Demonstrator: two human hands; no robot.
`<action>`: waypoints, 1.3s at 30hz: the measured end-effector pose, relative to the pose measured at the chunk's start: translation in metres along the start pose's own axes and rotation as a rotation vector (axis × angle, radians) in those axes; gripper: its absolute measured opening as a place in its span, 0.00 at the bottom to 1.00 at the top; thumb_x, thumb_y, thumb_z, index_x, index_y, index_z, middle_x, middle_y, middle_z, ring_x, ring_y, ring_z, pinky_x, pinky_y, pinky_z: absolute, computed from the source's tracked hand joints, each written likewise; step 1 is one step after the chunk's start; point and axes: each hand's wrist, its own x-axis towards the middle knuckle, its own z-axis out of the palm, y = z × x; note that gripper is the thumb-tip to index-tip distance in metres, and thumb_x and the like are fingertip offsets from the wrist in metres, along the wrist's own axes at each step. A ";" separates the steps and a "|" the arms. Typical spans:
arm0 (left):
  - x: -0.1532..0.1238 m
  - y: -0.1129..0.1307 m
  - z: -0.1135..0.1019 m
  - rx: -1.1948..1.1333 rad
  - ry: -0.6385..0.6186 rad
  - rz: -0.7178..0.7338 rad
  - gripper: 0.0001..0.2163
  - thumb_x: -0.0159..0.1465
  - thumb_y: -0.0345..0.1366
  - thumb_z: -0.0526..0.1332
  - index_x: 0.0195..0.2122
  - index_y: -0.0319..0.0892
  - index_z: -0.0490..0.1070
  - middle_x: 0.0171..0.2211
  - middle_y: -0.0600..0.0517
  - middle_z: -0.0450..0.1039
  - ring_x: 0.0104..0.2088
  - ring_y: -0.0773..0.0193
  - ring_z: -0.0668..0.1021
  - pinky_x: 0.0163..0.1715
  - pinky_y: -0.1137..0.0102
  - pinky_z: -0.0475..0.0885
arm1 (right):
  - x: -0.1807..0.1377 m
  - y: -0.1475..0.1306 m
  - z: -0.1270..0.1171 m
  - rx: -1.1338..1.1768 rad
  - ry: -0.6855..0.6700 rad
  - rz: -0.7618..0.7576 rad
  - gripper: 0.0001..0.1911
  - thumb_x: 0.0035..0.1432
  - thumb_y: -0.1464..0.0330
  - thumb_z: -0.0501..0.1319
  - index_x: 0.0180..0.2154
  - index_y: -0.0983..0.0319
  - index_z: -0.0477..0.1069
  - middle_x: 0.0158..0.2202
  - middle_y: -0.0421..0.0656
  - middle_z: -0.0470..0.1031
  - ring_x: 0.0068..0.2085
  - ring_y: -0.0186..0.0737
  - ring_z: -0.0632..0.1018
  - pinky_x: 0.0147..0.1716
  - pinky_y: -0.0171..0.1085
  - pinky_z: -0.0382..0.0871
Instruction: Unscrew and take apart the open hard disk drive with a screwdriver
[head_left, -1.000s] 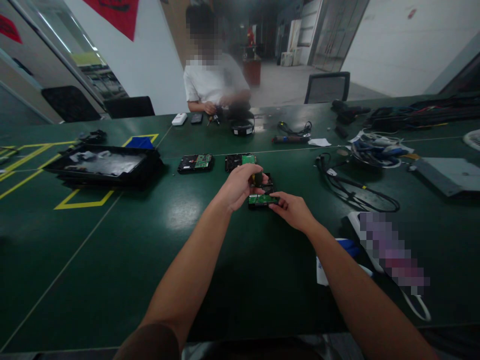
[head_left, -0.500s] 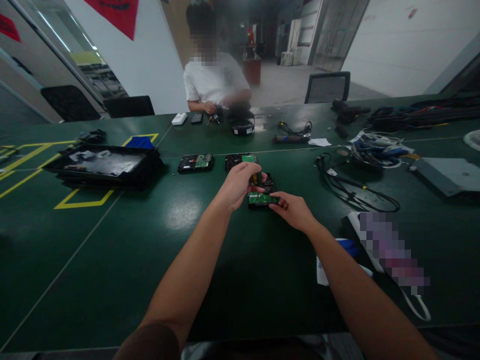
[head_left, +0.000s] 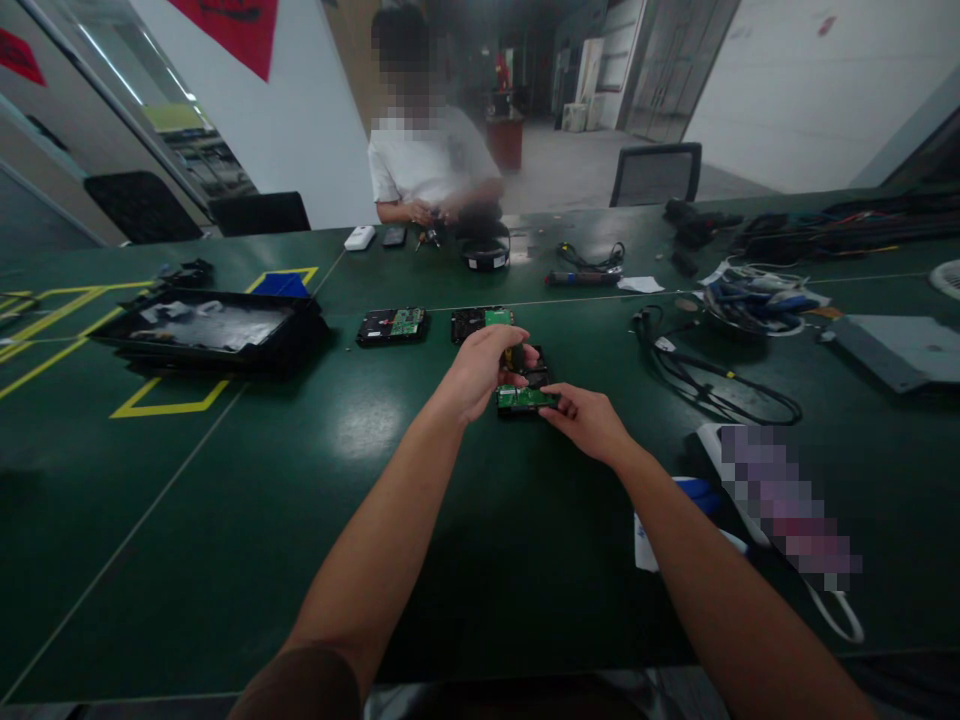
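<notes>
In the middle of the head view a hard drive (head_left: 521, 401) lies on the green table, its green circuit board facing up. My left hand (head_left: 486, 372) is curled above its far left part, closed round a yellow-and-black handled tool (head_left: 513, 358). The tool's lower end is hidden behind my fingers. At the drive's near right corner, my right hand (head_left: 581, 418) pinches the edge between thumb and fingers. Just beyond my left hand lies a second hard drive (head_left: 472, 320), partly covered by it. A third hard drive (head_left: 391, 326) rests farther left, board up.
Stacked black trays (head_left: 217, 330) stand on the left. To the right lie a black cable (head_left: 712, 385), bundled wires (head_left: 757, 300), a grey metal box (head_left: 896, 350) and a white-edged pouch (head_left: 780, 500). A person (head_left: 431, 160) sits across the table beside a black tape roll (head_left: 486, 255).
Both hands stay in nearly the same place on the drive; the left fingers have shifted slightly round the tool. Across the table, the person's hands have moved a little.
</notes>
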 end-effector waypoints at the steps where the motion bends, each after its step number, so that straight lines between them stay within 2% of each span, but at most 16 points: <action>1: 0.000 0.000 0.001 -0.004 0.014 0.003 0.08 0.61 0.39 0.62 0.37 0.40 0.73 0.33 0.46 0.75 0.35 0.60 0.78 0.26 0.70 0.72 | 0.000 0.000 0.000 0.001 -0.003 0.002 0.20 0.63 0.60 0.64 0.56 0.55 0.74 0.34 0.40 0.76 0.32 0.37 0.74 0.32 0.37 0.68; 5: -0.001 0.003 0.002 0.195 0.113 0.114 0.08 0.62 0.38 0.60 0.30 0.40 0.75 0.36 0.46 0.75 0.36 0.61 0.76 0.26 0.71 0.72 | 0.000 -0.002 -0.001 0.002 -0.007 0.010 0.20 0.63 0.59 0.64 0.56 0.54 0.74 0.34 0.40 0.76 0.31 0.37 0.74 0.32 0.37 0.68; 8: -0.003 0.005 0.001 0.287 0.101 0.156 0.10 0.62 0.38 0.59 0.29 0.41 0.78 0.40 0.45 0.76 0.40 0.60 0.76 0.26 0.73 0.71 | 0.000 -0.001 -0.001 0.004 0.002 0.005 0.20 0.63 0.59 0.64 0.56 0.54 0.74 0.34 0.40 0.76 0.31 0.37 0.74 0.32 0.37 0.68; 12: -0.004 0.005 0.001 0.176 -0.019 0.073 0.09 0.62 0.38 0.60 0.36 0.41 0.77 0.37 0.45 0.76 0.38 0.59 0.77 0.26 0.72 0.71 | -0.001 -0.001 -0.001 -0.001 0.001 0.006 0.20 0.63 0.59 0.64 0.56 0.54 0.74 0.34 0.40 0.76 0.31 0.38 0.75 0.32 0.37 0.68; 16: -0.003 0.002 0.003 0.022 -0.033 -0.006 0.08 0.62 0.39 0.62 0.38 0.41 0.73 0.33 0.46 0.75 0.36 0.59 0.78 0.28 0.69 0.74 | -0.001 -0.002 -0.001 -0.002 -0.001 0.004 0.20 0.63 0.60 0.64 0.56 0.54 0.74 0.34 0.40 0.76 0.32 0.37 0.75 0.32 0.36 0.68; 22: -0.001 0.002 0.001 0.200 0.040 0.132 0.09 0.62 0.38 0.60 0.30 0.40 0.76 0.40 0.45 0.74 0.40 0.60 0.76 0.26 0.73 0.72 | -0.001 -0.001 -0.001 0.002 0.000 -0.008 0.20 0.63 0.59 0.64 0.56 0.54 0.74 0.33 0.40 0.75 0.31 0.38 0.75 0.32 0.37 0.68; 29: -0.002 0.001 0.001 0.057 -0.036 -0.010 0.08 0.62 0.39 0.62 0.37 0.39 0.74 0.34 0.45 0.76 0.36 0.59 0.79 0.29 0.69 0.75 | 0.000 0.000 0.000 -0.005 0.004 -0.011 0.20 0.63 0.60 0.64 0.56 0.54 0.74 0.33 0.40 0.76 0.31 0.38 0.75 0.32 0.37 0.68; 31: -0.002 0.001 0.003 0.068 -0.020 0.030 0.07 0.62 0.39 0.62 0.35 0.40 0.74 0.35 0.45 0.76 0.37 0.59 0.78 0.30 0.68 0.77 | 0.000 0.000 0.000 -0.001 0.002 -0.014 0.19 0.63 0.60 0.64 0.55 0.54 0.74 0.33 0.40 0.75 0.31 0.38 0.75 0.32 0.37 0.68; 35: -0.003 0.002 0.003 0.249 0.030 0.153 0.10 0.63 0.40 0.60 0.30 0.41 0.77 0.39 0.45 0.75 0.41 0.58 0.76 0.29 0.70 0.76 | -0.001 0.000 0.000 0.005 0.005 -0.013 0.20 0.64 0.60 0.64 0.56 0.54 0.73 0.33 0.40 0.75 0.32 0.38 0.75 0.32 0.37 0.68; 39: -0.004 0.003 0.003 0.253 0.016 0.129 0.11 0.62 0.41 0.60 0.33 0.41 0.78 0.42 0.44 0.76 0.43 0.57 0.76 0.29 0.71 0.75 | -0.001 0.000 0.000 -0.008 0.007 0.003 0.20 0.64 0.60 0.63 0.56 0.54 0.73 0.33 0.40 0.76 0.32 0.38 0.75 0.32 0.37 0.67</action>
